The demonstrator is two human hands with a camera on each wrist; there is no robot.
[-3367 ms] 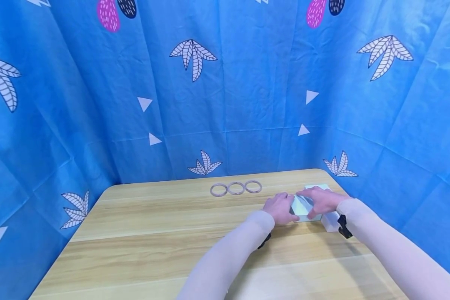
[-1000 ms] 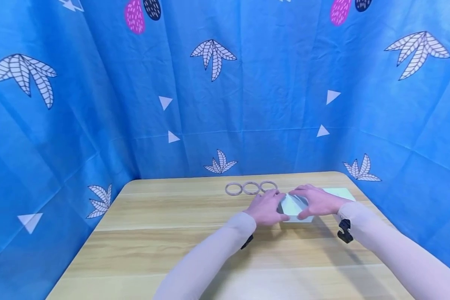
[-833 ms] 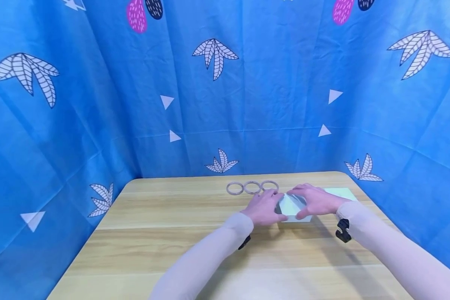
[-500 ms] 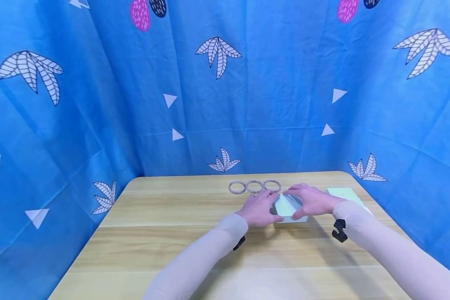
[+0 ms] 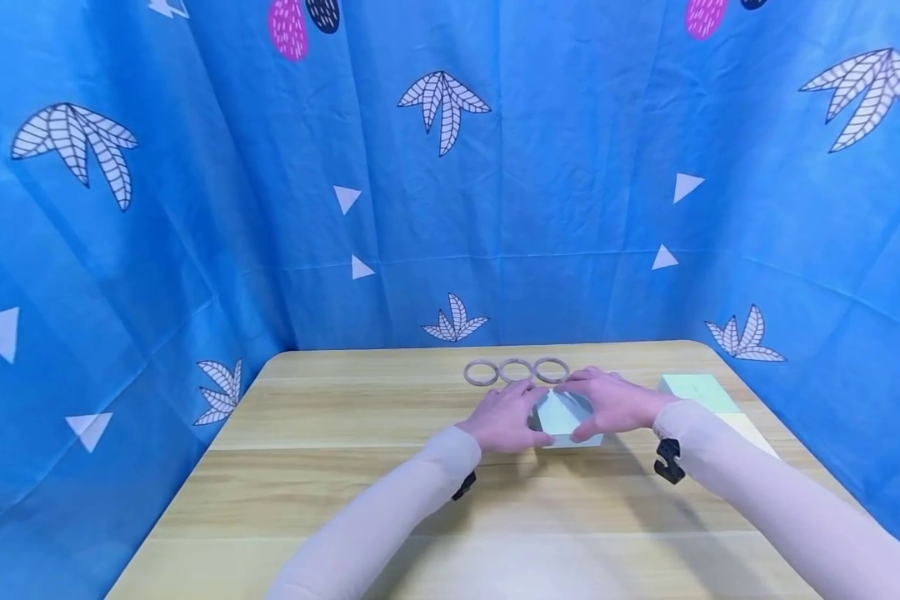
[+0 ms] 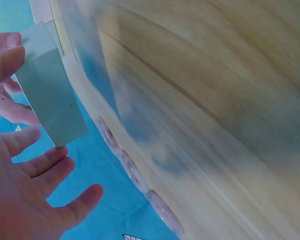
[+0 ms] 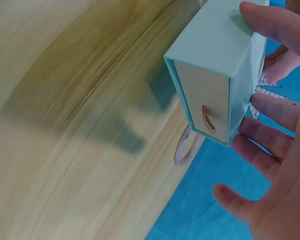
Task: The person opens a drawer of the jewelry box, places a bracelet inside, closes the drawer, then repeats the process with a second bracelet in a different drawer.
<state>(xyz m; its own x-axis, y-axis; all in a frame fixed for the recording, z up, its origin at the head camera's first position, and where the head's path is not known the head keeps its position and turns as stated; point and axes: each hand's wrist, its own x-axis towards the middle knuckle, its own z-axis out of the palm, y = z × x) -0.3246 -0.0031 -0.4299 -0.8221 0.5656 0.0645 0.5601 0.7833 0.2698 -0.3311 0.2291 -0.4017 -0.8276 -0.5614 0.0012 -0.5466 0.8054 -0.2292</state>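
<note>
Both hands hold a small mint-green drawer box [image 5: 567,421] on the right half of the table, in front of the bangles. My left hand [image 5: 501,419] grips its left side and my right hand [image 5: 613,403] its right side, thumbs at the near edge and fingers at the far side. In the right wrist view, one end of the box [image 7: 205,40] shows a pale drawer front with a small ribbon pull [image 7: 208,119]; the drawer sits in its sleeve. The left wrist view shows a plain face of the box [image 6: 52,95] beside the left fingertips.
Three pale purple bangles [image 5: 482,372] lie in a row near the table's back edge. At the right, another mint-green box [image 5: 699,390] stands beside a white piece [image 5: 748,431], partly behind the right sleeve. A blue patterned curtain [image 5: 450,208] surrounds the wooden table [image 5: 307,492].
Both hands have carried the drawer box leftward, away from the other mint-green box, which now shows more fully. The bangles stay in place; the head view has turned slightly.
</note>
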